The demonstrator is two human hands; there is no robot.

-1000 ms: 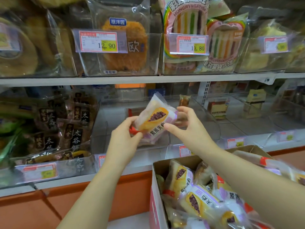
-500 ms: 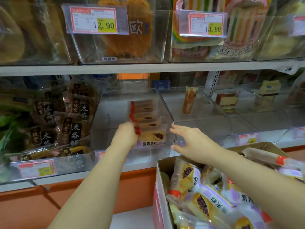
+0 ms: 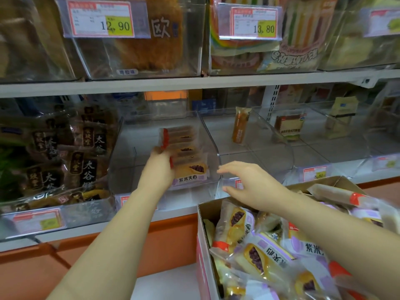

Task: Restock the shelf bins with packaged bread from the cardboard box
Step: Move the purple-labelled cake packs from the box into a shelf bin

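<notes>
At the far left, a clear bin on the lower shelf holds a heap of dark packs with white lettering. Above them, on the upper shelf, a tag reads 12.90 in front of a brown loaf.

Next comes the middle bin, clear-walled, with a row of bread standing on edge against its right wall, red sealed ends turned left. The front pack shows a purple filling and a purple label. The left grip is inside this bin, against the red ends of the front packs. Its fingers curl toward them, but the back of the hand hides whether they pinch a pack.

The right grip hovers palm down just outside the bin's front right corner, fingers straight and spread, holding nothing.

Below it stands the box, touching the orange base of the shelving and piled with packs of the same bread, lying at all angles.

Further right on the lower shelf, an orange pack stands upright in the next bin. A brown carton sits in the bin beyond it. Above these, a second tag reads 13.80 before striped cakes.
</notes>
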